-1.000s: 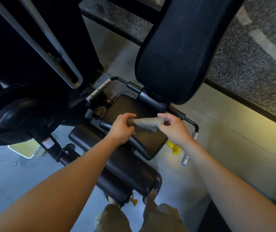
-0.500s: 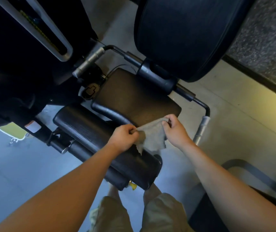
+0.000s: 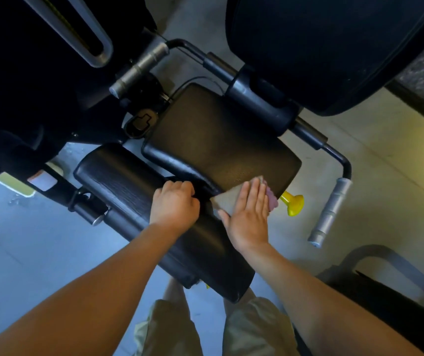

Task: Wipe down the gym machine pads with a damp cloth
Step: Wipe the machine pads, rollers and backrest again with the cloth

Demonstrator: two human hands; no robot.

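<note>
The grey cloth (image 3: 229, 200) lies on the near corner of the black seat pad (image 3: 221, 142). My right hand (image 3: 248, 214) presses flat on it with straight fingers. My left hand (image 3: 175, 205) rests just to its left with curled fingers, at the gap between the seat pad and the long black leg pad (image 3: 133, 186); whether it grips anything I cannot tell. The large black back pad (image 3: 321, 47) fills the upper right.
A grey handle (image 3: 330, 210) hangs at the right of the seat, another grey handle (image 3: 140, 69) at the upper left. A yellow knob (image 3: 293, 202) sticks out under the seat. The dark machine frame (image 3: 38, 80) fills the left. My legs stand below.
Earlier both hands held the cloth stretched in the air. Now the cloth lies on the seat pad under my flat right hand, and my left hand has let go.
</note>
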